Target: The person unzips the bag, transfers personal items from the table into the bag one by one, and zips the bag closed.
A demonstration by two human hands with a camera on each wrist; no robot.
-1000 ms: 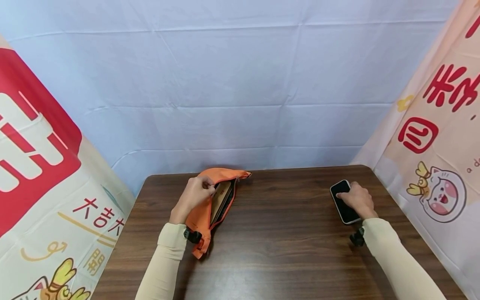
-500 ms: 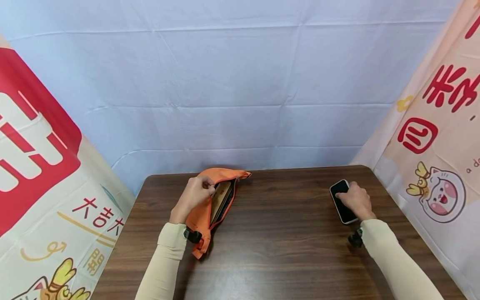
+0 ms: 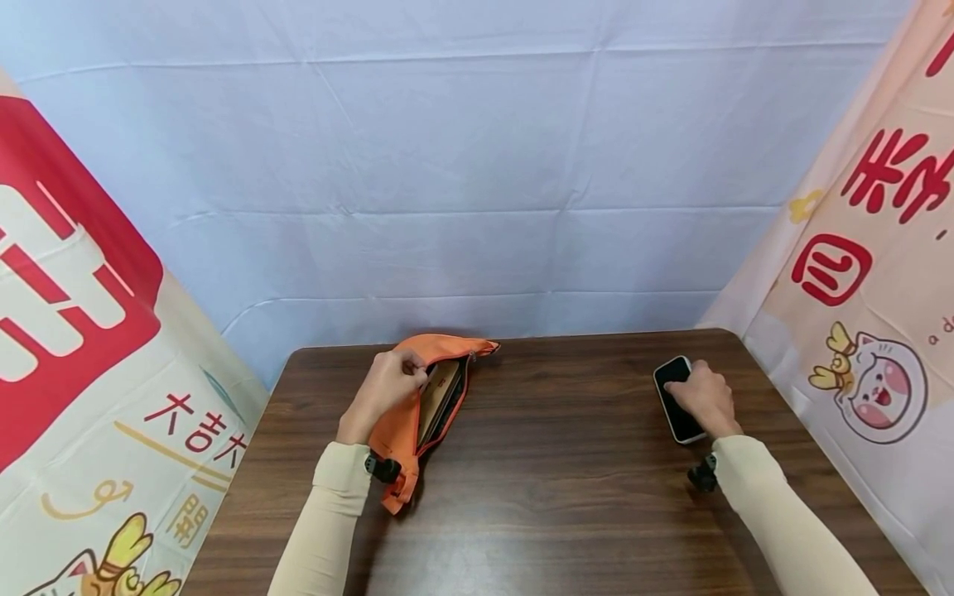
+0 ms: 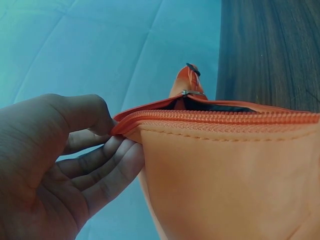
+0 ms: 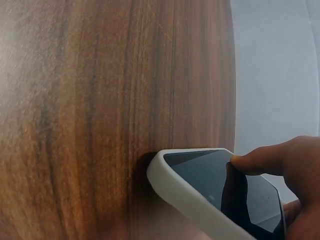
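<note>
My left hand (image 3: 387,385) pinches the zipped edge of an orange zip pouch (image 3: 398,426) at the table's left. In the left wrist view, thumb and fingers grip a corner of the opening beside the orange zip (image 4: 225,117). The pouch's mouth gapes, showing a flat tan item (image 3: 438,399) and dark edges inside. Over at the right, my right hand (image 3: 708,400) holds a smartphone (image 3: 674,414) with a white case. Its thumb lies on the dark screen (image 5: 200,175) and other fingers are at the case's far side, mostly hidden in the right wrist view.
Both things are on a dark wood-grain table (image 3: 551,463) with rounded back corners. A pale cloth backdrop (image 3: 462,182) hangs right behind it. Printed cloths flank it, one red and white (image 3: 82,273) at left, one pink (image 3: 887,248) at right.
The right hand and the smartphone have shifted slightly to the left. The left hand and the pouch have stayed where they were.
</note>
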